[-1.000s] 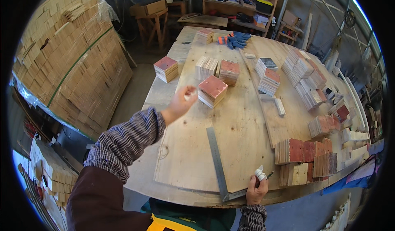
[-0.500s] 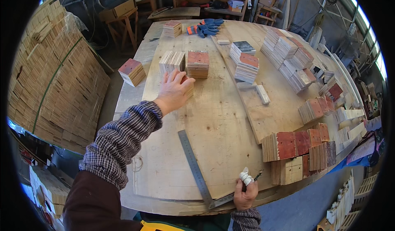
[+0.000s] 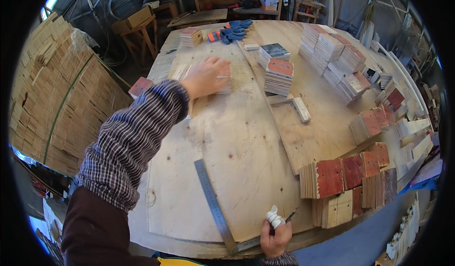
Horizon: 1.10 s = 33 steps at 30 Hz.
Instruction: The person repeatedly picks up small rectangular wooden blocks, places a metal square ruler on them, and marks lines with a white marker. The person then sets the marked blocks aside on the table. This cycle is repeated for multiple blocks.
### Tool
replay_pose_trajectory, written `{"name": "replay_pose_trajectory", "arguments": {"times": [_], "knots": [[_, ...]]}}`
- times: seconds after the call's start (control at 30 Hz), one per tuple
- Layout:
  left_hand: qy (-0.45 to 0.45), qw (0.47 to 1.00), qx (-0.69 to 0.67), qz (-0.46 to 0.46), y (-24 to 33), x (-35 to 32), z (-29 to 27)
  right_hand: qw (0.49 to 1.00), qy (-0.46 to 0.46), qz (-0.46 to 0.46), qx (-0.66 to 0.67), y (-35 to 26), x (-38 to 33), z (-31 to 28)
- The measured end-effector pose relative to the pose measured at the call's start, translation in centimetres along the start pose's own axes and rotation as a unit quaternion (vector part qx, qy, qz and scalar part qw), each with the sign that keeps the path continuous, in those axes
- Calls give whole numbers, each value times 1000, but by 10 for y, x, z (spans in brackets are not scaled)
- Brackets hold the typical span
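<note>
My left hand (image 3: 206, 76) reaches over the plywood block stacks at the left middle of the table, fingers stretched out and slightly blurred. Just beyond its fingers is a red-topped stack (image 3: 224, 82), partly covered by them. A pale stack (image 3: 181, 71) shows behind the wrist, and another is mostly hidden under the forearm. My right hand (image 3: 276, 241), at the near edge, is closed on a dark pencil (image 3: 292, 214) whose tip points up and right. White wrapping (image 3: 274, 217) covers one of its digits. Beside this hand lies a steel carpenter's square (image 3: 213, 202).
Red-topped plywood stacks (image 3: 329, 177) line the table's right side. Two more stacks (image 3: 278, 72) stand on a raised board near small wooden strips (image 3: 301, 109). Blue-and-orange gloves (image 3: 231, 33) lie at the far edge. A strapped pile of wood pieces (image 3: 52, 90) stands left of the table.
My left hand has moved farther away over the red-topped stack, off the nearer block. The right hand still holds the pencil. The whole view has shifted slightly.
</note>
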<state>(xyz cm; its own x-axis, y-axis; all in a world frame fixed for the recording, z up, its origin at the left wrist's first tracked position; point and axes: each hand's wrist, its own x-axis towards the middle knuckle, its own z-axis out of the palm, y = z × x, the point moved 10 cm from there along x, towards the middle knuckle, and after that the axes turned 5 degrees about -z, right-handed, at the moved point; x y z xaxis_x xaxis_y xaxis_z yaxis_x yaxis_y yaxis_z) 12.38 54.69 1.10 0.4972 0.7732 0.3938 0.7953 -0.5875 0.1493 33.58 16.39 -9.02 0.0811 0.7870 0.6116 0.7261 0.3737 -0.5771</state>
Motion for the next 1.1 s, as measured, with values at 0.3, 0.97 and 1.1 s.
{"name": "replay_pose_trajectory", "arguments": {"times": [0.3,0.97,1.1], "knots": [[-23,983,-79,-167,-24,176,95,995,-65,45,67,5,16,5],[54,766,-577,-280,-38,42,-46,1000,-25,-13,8,-5,6,-5],[-18,636,-738,-226,28,-93,-104,998,39,-38,-22,-21,-4,-16]]}}
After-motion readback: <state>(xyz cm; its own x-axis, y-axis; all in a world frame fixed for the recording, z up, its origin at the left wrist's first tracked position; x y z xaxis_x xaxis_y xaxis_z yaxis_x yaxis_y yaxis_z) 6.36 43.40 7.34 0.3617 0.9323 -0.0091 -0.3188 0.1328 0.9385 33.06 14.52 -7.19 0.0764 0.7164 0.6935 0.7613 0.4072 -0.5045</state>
